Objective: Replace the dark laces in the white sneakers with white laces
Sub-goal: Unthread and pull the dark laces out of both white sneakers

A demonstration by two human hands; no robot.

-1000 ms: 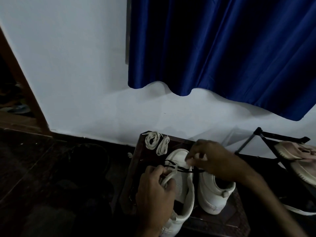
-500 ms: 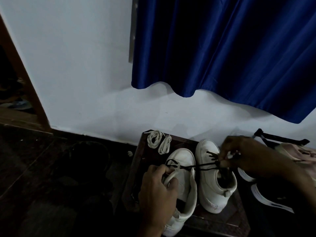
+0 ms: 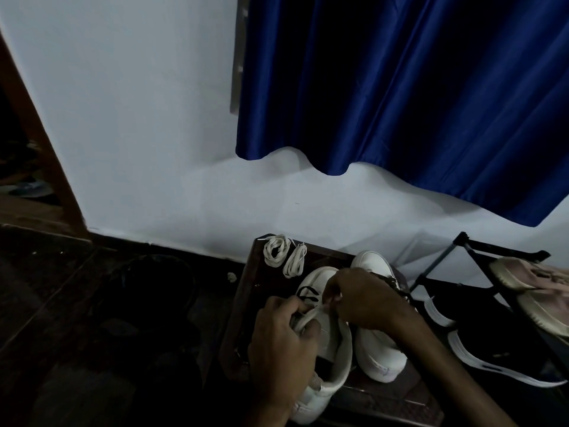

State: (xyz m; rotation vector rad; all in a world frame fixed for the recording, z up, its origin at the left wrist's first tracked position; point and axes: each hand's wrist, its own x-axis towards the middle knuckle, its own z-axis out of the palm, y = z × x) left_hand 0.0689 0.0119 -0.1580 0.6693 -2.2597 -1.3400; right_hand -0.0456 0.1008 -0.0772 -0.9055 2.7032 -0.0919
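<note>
My left hand (image 3: 283,340) gripped the tongue (image 3: 309,317) of the near sneaker (image 3: 337,355) on the stool (image 3: 246,303); the step wanted that hold kept steady and the dark lace (image 3: 308,295) drawn out one crossing at a time, not yanked. My right hand (image 3: 366,300), a moment before out to the right with the lace taut, had come back over the sneaker, fingers curled, though whether they pinched the lace I couldn't tell. The white laces (image 3: 278,252) lay coiled at the stool's far corner.
</note>
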